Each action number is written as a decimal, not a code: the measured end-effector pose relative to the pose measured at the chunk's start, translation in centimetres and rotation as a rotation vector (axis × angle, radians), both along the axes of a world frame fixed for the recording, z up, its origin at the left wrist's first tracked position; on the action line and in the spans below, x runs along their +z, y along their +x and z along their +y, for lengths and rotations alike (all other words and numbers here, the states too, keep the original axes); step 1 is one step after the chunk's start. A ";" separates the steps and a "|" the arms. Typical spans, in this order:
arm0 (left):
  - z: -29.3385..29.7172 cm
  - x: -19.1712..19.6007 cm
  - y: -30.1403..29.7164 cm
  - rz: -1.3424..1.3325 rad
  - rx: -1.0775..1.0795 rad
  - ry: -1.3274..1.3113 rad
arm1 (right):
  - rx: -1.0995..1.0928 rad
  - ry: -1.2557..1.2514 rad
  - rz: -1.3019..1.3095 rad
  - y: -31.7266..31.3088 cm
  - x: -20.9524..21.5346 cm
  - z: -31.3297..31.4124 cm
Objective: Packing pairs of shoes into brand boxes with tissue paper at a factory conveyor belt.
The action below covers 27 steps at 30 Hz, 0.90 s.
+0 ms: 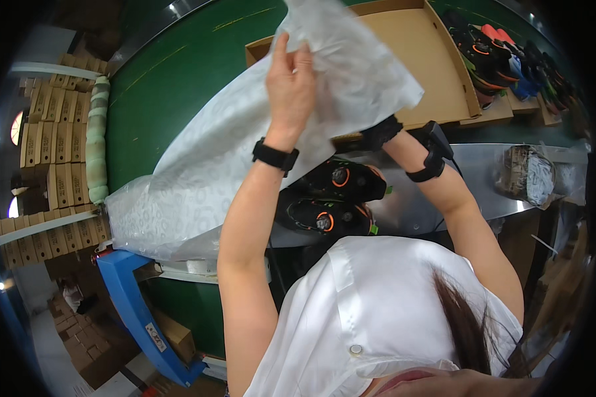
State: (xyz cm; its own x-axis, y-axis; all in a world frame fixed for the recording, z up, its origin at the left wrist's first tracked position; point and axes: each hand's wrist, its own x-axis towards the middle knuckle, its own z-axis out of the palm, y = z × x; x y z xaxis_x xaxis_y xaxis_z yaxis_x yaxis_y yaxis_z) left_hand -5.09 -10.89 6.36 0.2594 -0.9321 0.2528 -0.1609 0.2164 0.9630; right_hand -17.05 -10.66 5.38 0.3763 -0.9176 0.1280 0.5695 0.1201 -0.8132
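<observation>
A large sheet of white wrapping paper [212, 145] with a faint printed pattern is lifted over the work surface. My left hand [291, 89] grips it near the raised middle, fingers bent against it. My right hand [381, 132] is at the paper's lower right edge; something black covers it or lies in it, and the paper hides its fingers. Both wrists wear black straps. Below the paper, close to my body, sits a pair of black shoes [344, 180] with orange-ringed dials. An open brown cardboard box [437, 63] lies behind the paper.
Several dark and coloured shoes [490, 63] stand at the far right. A plastic-wrapped bundle [528, 175] rests on the metal ledge [467, 192]. The green belt [162, 86] spans the far side. Boxes [63, 132] are stacked at left, beyond a blue frame [136, 298].
</observation>
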 end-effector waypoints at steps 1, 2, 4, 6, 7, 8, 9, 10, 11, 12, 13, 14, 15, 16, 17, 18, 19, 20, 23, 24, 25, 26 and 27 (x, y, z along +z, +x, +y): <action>-0.7 -0.9 -0.9 -0.220 0.046 -0.126 | -0.080 0.090 -0.068 -1.1 -0.6 -1.1; -1.3 -2.0 -1.6 -0.438 0.086 -0.249 | -0.160 0.153 -0.124 -2.7 -1.3 -2.3; -1.0 -3.6 -2.3 -0.734 0.035 -0.231 | -0.348 0.229 -0.201 -7.2 -2.5 -4.7; 0.2 -5.5 -1.7 -1.040 -0.004 -0.208 | -0.510 0.261 -0.247 -11.8 -3.5 -6.1; 1.0 -6.9 -0.4 -1.133 -0.005 -0.026 | -0.585 0.279 -0.259 -14.0 -4.2 -6.9; 1.8 -8.1 1.1 -1.220 -0.001 0.154 | -0.648 0.292 -0.275 -15.8 -4.6 -7.6; 2.3 -9.3 2.5 -1.235 0.007 0.306 | -0.721 0.301 -0.279 -18.2 -5.0 -8.2; 2.8 -10.5 4.3 -1.248 0.015 0.460 | -0.781 0.309 -0.284 -20.0 -5.5 -8.4; 2.9 -11.1 5.2 -1.231 0.025 0.497 | -0.866 0.303 -0.281 -22.5 -5.3 -8.1; 3.3 -11.6 6.8 -1.220 0.047 0.552 | -0.929 0.319 -0.275 -24.5 -5.6 -8.1; 3.8 -12.0 8.3 -1.170 0.154 0.597 | -0.980 0.335 -0.267 -25.6 -6.0 -8.0; 4.1 -12.4 10.0 -1.116 0.259 0.637 | -1.030 0.348 -0.260 -26.7 -6.2 -7.8; 4.3 -13.5 12.5 -1.116 0.255 0.635 | -1.062 0.363 -0.251 -27.0 -6.4 -7.6; 4.6 -14.8 15.4 -0.841 0.425 0.708 | -1.093 0.379 -0.245 -27.3 -6.5 -7.4; 4.5 -15.5 17.2 -0.556 0.581 0.767 | -1.120 0.390 -0.233 -27.3 -6.7 -7.3; 4.2 -15.4 17.6 -0.558 0.556 0.764 | -1.164 0.406 -0.220 -27.5 -7.0 -6.5; 4.1 -15.3 18.0 -0.264 0.465 0.867 | -1.200 0.415 -0.200 -27.6 -7.1 -6.1; 4.0 -14.8 18.1 0.028 0.364 0.962 | -1.241 0.426 -0.177 -27.6 -7.1 -5.3; 4.4 -15.1 18.2 0.296 0.198 0.961 | -1.329 0.468 -0.015 -25.5 -6.9 -2.7; 4.1 -14.9 18.2 0.453 0.084 0.942 | -1.360 0.454 0.087 -24.7 -6.7 -0.8; 3.9 -14.9 18.0 0.512 0.026 0.881 | -1.318 0.361 0.239 -24.4 -8.2 1.9; 3.5 -15.0 17.8 0.508 -0.004 0.879 | -1.202 0.064 0.497 -23.1 -9.2 4.8; 3.4 -15.5 17.9 0.542 0.001 0.828 | -1.054 -0.298 0.863 -19.5 -8.0 7.5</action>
